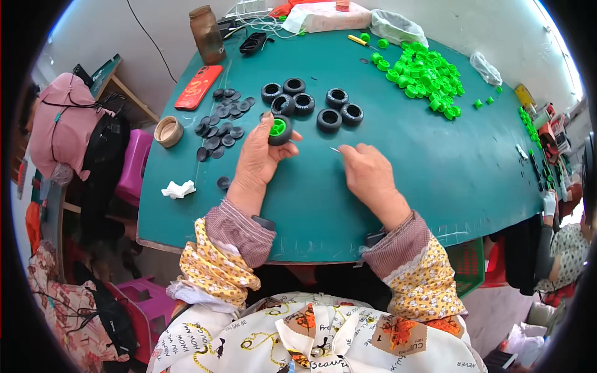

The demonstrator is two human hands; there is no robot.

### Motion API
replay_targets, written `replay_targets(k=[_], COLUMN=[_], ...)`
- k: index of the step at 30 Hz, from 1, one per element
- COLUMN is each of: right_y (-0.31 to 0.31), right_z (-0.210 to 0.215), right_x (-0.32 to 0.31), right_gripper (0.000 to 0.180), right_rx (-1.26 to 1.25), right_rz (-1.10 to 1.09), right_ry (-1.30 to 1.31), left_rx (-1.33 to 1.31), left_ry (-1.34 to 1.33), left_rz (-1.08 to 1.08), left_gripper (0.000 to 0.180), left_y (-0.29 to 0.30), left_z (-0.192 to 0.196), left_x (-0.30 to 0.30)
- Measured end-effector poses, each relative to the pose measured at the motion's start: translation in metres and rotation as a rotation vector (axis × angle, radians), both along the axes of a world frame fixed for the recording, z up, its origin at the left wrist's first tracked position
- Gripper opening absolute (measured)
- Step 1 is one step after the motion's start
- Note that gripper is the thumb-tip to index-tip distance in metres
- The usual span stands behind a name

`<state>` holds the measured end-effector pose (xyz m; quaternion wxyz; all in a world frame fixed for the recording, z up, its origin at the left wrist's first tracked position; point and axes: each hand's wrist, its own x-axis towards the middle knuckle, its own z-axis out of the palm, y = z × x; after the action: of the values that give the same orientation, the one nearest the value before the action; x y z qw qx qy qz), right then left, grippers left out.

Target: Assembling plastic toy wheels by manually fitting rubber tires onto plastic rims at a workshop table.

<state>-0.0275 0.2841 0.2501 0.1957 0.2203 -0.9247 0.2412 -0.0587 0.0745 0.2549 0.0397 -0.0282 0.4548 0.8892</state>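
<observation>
The left hand (pixel 256 155) has its grip wrapped around a black-and-green wheel (pixel 278 128), on the near side of the left cluster of tyres (pixel 303 110). The right hand (pixel 371 173) pinches a thin tool (pixel 334 149), its tip apart from the wheel. The step seems to be working this wheel; the next move would call for steady holding and careful tip alignment.

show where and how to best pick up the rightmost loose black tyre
I'd pinch the rightmost tyre across its right-hand wall, between hole and tread, coming from above right: it seems to lie flat, hole up, and neighbouring tyres sit close on its left.
</observation>
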Motion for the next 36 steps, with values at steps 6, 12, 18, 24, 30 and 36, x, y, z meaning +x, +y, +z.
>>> replay_targets(k=[6,12,18,24,30,36], right_y=[0.020,-0.027,-0.046,-0.039,-0.043,-0.047], right_z=[-0.005,0.016,0.002,-0.005,-0.002,-0.002], right_x=[-0.016,-0.029,-0.032,-0.035,-0.034,-0.027], right_gripper=[0.020,0.025,0.029,0.028,0.025,0.021], right_rx=[0.286,-0.690,-0.963,-1.239,-1.208,-0.790], right_rz=[-0.195,0.131,0.150,0.236,0.183,-0.032], right_ry=[0.161,-0.358,-0.714,-0.770,-0.681,-0.250], left_rx=[-0.027,-0.084,-0.169,-0.431,-0.583,-0.566], left_ry=[-0.018,0.092,0.096,0.159,0.208,0.222], left_rz=[-0.285,-0.161,-0.070,-0.195,-0.201,-0.201], left_gripper=[0.035,0.029,0.032,0.040,0.042,0.042], left_y=[0.032,0.033,0.032,0.037,0.043,0.041], left_z=[0.003,-0.002,-0.003,0.000,-0.002,0.002], left_x=[0.014,0.012,0.008,0.006,0.007,0.008])
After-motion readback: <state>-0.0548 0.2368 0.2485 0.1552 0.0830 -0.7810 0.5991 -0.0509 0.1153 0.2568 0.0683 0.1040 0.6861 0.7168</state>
